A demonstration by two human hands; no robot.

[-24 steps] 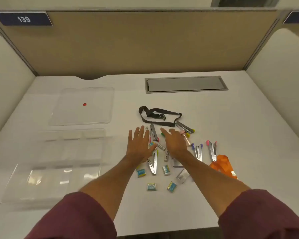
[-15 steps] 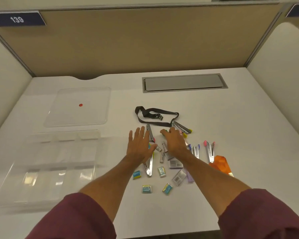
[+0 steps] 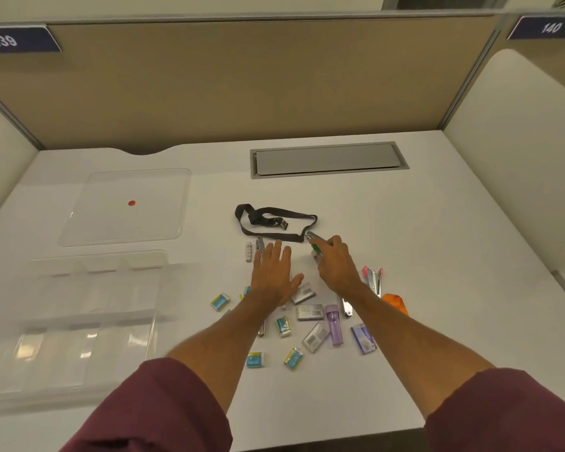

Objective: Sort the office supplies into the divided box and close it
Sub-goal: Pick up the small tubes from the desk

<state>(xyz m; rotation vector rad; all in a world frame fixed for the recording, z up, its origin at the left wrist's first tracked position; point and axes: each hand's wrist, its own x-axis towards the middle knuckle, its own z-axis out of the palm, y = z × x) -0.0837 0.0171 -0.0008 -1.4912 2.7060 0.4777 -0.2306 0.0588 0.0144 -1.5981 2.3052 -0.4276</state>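
Small staplers, blue-and-yellow staple boxes (image 3: 282, 326), grey packets (image 3: 310, 312) and purple cases (image 3: 334, 324) lie scattered mid-desk. Just behind them lies a black lanyard (image 3: 274, 220). My left hand (image 3: 274, 275) rests flat and open on the pile, over a metal stapler. My right hand (image 3: 335, 265) has its fingers curled around a green-ended stapler (image 3: 314, 246) by the lanyard's right end. The clear divided box (image 3: 69, 318) stands open at the left with nothing visible in it. Its clear lid (image 3: 124, 207), marked with a red dot, lies behind it.
A pink-ended stapler (image 3: 374, 278) and an orange item (image 3: 395, 303) lie right of my right forearm. A grey cable hatch (image 3: 328, 159) is set into the desk at the back. Partition walls close the back and both sides.
My right hand has reached forward and right, and closed its fingers on the green-ended stapler. The left hand stayed flat on the pile. Packets near my forearms lie more spread out.
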